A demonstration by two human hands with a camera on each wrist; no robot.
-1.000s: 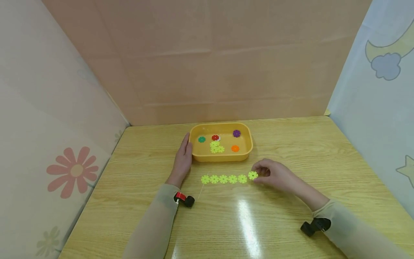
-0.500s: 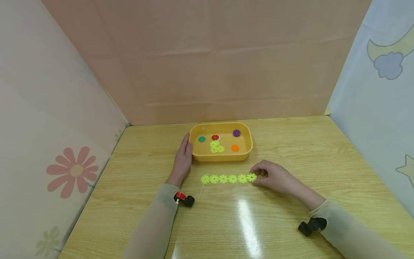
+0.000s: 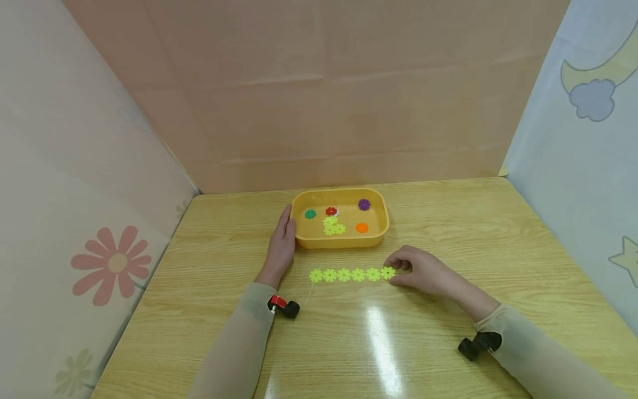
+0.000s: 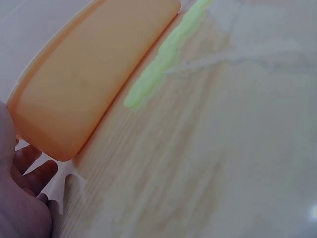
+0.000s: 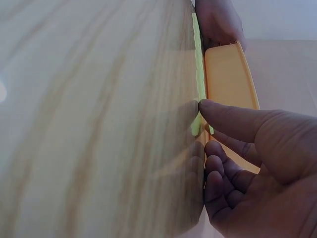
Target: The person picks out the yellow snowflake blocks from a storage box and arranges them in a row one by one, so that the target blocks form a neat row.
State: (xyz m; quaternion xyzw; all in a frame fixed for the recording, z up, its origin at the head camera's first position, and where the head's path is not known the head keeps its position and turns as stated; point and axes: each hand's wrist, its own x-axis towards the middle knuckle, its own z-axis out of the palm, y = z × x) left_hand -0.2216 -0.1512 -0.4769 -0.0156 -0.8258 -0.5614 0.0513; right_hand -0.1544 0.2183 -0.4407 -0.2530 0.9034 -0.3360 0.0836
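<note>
Right hand [image 3: 423, 271] grip pinching the rightmost green disc [image 3: 388, 272] on the worktop [image 3: 448, 221], left hand [image 3: 282, 246] flat against the tray [image 3: 299, 235], fingers straight.

Row of discs [image 3: 351, 275] lies before tray [image 3: 299, 235], seemingly apart.

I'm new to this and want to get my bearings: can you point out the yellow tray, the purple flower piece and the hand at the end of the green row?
yellow tray [image 3: 339, 242], head view, front wall.
purple flower piece [image 3: 364, 204], head view, its middle.
right hand [image 3: 423, 272], head view, back of the hand.
</note>
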